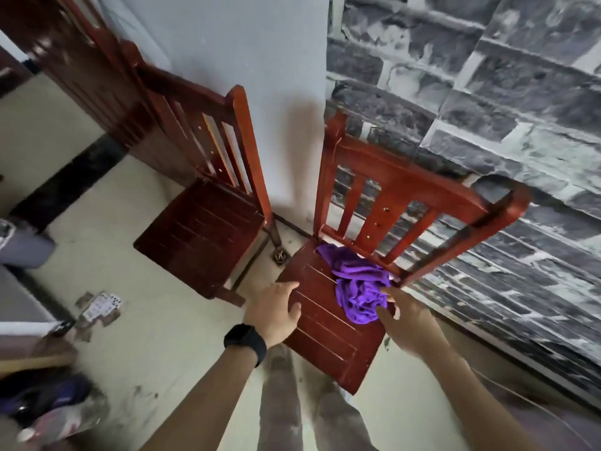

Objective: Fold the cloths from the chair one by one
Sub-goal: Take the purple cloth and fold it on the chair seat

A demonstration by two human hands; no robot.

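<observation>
A crumpled purple cloth (356,284) lies on the back right part of a red wooden chair's seat (322,330), against the backrest. My right hand (405,320) reaches in from the right, and its fingertips touch the cloth's near right edge. Whether they pinch the cloth I cannot tell. My left hand (274,312), with a black watch on the wrist, hovers open over the seat's left edge with relaxed fingers, holding nothing.
A second, darker wooden chair (208,229) stands to the left against the white wall. A grey stone-pattern wall runs along the right. Scattered playing cards (100,307) lie on the pale floor at left. My legs are below the seat's front edge.
</observation>
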